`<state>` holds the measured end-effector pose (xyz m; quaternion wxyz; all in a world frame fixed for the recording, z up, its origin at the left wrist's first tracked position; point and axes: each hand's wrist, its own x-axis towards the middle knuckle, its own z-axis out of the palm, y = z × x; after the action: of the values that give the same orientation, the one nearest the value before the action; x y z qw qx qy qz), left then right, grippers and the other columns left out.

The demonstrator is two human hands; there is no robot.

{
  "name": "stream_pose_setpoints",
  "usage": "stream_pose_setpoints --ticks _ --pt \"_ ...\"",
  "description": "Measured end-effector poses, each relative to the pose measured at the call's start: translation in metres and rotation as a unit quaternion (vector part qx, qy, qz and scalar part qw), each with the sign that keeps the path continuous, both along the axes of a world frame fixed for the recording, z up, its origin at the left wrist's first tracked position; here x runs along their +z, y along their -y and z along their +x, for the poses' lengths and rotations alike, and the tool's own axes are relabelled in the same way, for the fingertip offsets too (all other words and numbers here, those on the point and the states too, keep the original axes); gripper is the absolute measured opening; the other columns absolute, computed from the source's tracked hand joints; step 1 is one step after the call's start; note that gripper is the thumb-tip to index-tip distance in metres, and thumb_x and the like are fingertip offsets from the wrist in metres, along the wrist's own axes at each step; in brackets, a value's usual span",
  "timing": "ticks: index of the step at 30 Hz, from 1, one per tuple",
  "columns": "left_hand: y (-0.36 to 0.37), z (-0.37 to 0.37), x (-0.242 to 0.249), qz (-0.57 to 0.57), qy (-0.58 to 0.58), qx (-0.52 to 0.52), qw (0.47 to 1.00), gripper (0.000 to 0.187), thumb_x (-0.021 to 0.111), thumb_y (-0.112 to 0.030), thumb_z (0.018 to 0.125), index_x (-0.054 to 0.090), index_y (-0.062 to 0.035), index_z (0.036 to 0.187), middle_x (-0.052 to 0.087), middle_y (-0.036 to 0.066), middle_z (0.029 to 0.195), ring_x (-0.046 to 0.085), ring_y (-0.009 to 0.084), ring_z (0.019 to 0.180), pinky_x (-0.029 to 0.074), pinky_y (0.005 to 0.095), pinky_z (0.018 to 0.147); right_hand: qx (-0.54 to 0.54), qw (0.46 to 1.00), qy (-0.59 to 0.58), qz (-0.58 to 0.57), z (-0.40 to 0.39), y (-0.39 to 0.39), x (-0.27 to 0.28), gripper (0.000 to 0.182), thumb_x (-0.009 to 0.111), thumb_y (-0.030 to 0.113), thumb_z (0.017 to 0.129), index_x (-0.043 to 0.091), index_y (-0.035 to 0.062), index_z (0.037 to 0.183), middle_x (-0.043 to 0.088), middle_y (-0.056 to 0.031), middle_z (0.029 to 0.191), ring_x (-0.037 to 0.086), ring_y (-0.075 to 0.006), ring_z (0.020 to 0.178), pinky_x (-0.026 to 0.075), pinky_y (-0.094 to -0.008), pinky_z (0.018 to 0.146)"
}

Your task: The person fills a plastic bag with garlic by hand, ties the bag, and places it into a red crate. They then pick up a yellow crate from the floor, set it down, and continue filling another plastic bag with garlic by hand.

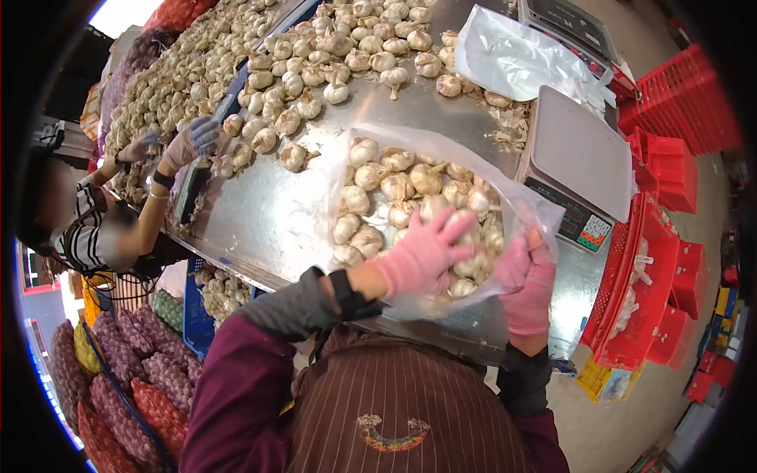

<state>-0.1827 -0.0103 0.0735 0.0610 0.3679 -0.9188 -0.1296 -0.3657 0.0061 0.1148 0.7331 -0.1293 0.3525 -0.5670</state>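
Note:
A clear plastic bag (359, 135) lies on the metal table, partly filled with garlic bulbs (426, 180). In a pink glove, my left hand (422, 254) rests with spread fingers on the bulbs at the bag's near side. My right hand (527, 272), also gloved in pink, is closed on the bag's edge at its right side. Beyond the bag, loose garlic bulbs (311, 75) cover the far part of the table. Some bulbs under my left palm are hidden.
A digital scale (583, 154) stands right of the bag, with an empty plastic bag (512, 59) behind it. Red crates (670, 94) line the right side. A co-worker's gloved hand (192, 142) is at the left garlic pile. Mesh sacks (130, 370) lie lower left.

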Motion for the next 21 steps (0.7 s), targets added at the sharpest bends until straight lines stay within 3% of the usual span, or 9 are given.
stream_pose_setpoints --ticks 3,5,7,10,14,15,16,19,21 --pt "-0.018 0.038 0.031 0.02 -0.113 -0.019 0.993 0.07 0.072 -0.031 0.066 0.047 -0.0214 0.13 0.038 0.017 0.136 0.041 0.0363 0.12 0.043 0.0488 0.087 0.004 0.998 0.068 -0.01 -0.021 -0.009 -0.013 0.041 0.046 0.027 0.098 0.04 0.0094 0.135 0.029 0.0083 0.051 0.024 -0.002 0.035 0.016 -0.0195 0.031" --pt "-0.019 0.093 0.011 -0.142 0.07 0.346 0.925 0.068 0.073 -0.03 0.068 0.049 -0.01 0.128 0.038 0.022 0.133 0.046 0.0342 0.112 0.044 0.0446 0.085 0.002 1.0 0.025 0.004 -0.018 -0.008 -0.011 0.042 0.045 0.026 0.098 0.039 0.0103 0.136 0.029 0.0083 0.052 0.023 -0.0025 0.035 0.016 -0.0191 0.031" --pt "-0.003 0.146 -0.04 -0.11 0.039 0.575 0.81 0.042 0.071 -0.029 0.074 0.063 -0.001 0.104 0.063 0.01 0.087 0.054 0.0253 0.105 0.047 0.0347 0.082 0.029 1.0 0.007 -0.009 0.002 0.004 -0.004 0.033 0.044 0.024 0.098 0.047 0.0099 0.128 0.03 0.0083 0.053 0.023 -0.0029 0.036 0.017 -0.0187 0.031" --pt "0.0 0.19 -0.073 0.369 -0.424 0.535 0.63 0.022 0.064 -0.019 0.084 0.065 -0.001 0.097 0.056 -0.001 0.073 0.044 0.0073 0.053 0.039 0.0218 0.05 0.129 0.986 0.082 0.062 0.074 0.025 0.016 0.021 0.045 0.024 0.098 0.053 0.0095 0.111 0.033 0.0069 0.053 0.027 -0.0028 0.038 0.022 -0.0182 0.034" --pt "0.0 0.257 -0.032 0.103 -0.509 0.454 0.724 0.013 0.053 -0.014 0.09 0.058 -0.0093 0.079 0.047 -0.005 0.068 0.043 0.006 0.055 0.035 0.0205 0.049 0.223 0.97 0.096 -0.027 0.132 0.025 0.074 0.028 0.047 0.023 0.097 0.053 0.0073 0.119 0.036 0.0058 0.054 0.031 -0.0038 0.039 0.024 -0.0189 0.036" --pt "0.007 0.24 0.037 0.165 -0.673 0.484 0.534 0.016 0.052 -0.013 0.092 0.053 -0.0112 0.077 0.044 -0.006 0.066 0.042 0.005 0.053 0.034 0.0202 0.048 0.217 0.964 0.143 -0.062 0.123 0.026 0.088 0.03 0.048 0.024 0.097 0.053 0.0069 0.121 0.037 0.006 0.054 0.031 -0.0042 0.039 0.024 -0.0194 0.036" --pt "0.017 0.214 0.092 0.109 -0.665 0.513 0.531 0.014 0.052 -0.013 0.093 0.055 -0.0109 0.08 0.043 -0.007 0.065 0.042 0.0033 0.053 0.034 0.0195 0.048 0.208 0.955 0.19 -0.098 0.113 0.026 0.096 0.033 0.049 0.025 0.096 0.053 0.0064 0.123 0.038 0.0063 0.054 0.031 -0.0047 0.038 0.024 -0.0199 0.035" --pt "0.038 0.162 0.154 0.055 -0.411 0.485 0.77 0.013 0.053 -0.015 0.093 0.059 -0.0041 0.088 0.047 -0.006 0.062 0.044 0.0053 0.053 0.038 0.0181 0.051 0.125 0.98 0.139 -0.074 0.046 0.026 0.098 0.033 0.052 0.027 0.095 0.052 0.0073 0.122 0.034 0.0092 0.054 0.027 -0.0024 0.037 0.02 -0.018 0.035" --pt "0.075 0.174 0.114 -0.052 -0.222 0.405 0.885 0.031 0.065 -0.026 0.086 0.055 -0.0007 0.102 0.058 0.004 0.077 0.054 0.0158 0.062 0.046 0.0281 0.057 0.096 0.986 0.134 -0.031 0.022 0.016 0.074 0.035 0.051 0.026 0.095 0.049 0.0079 0.125 0.032 0.0091 0.054 0.027 -0.0022 0.039 0.021 -0.0177 0.036"
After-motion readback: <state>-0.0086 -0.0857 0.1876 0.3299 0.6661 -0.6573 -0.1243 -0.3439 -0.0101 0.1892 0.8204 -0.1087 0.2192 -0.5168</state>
